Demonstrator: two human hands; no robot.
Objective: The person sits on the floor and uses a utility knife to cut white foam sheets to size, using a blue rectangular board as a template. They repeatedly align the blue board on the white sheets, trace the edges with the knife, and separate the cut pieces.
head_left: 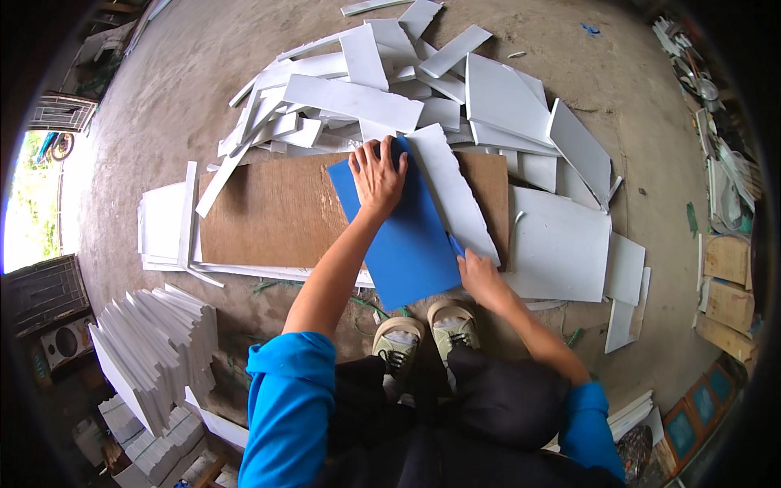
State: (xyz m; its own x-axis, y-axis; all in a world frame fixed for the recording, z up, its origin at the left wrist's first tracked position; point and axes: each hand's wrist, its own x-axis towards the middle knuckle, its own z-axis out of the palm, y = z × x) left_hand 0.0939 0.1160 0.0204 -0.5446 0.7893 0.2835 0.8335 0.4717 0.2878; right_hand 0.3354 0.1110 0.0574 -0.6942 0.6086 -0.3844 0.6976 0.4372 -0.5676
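Observation:
A flat blue board (pixel 407 236) lies slanted over a white foam sheet (pixel 454 191), which sticks out along the board's right side with a ragged outer edge. Both rest across a brown wooden board (pixel 272 207). My left hand (pixel 377 180) presses on the upper part of the blue board, its fingers spread. In my right hand (pixel 482 278) is a slim blue utility knife (pixel 455 244), held against the board's right edge, low down. Its blade cannot be made out.
A heap of white foam offcuts (pixel 350 98) lies beyond the wooden board. More white sheets (pixel 560 244) lie to the right. Stacked white pieces (pixel 154 346) stand at the lower left. My shoes (pixel 399 337) are just below the blue board.

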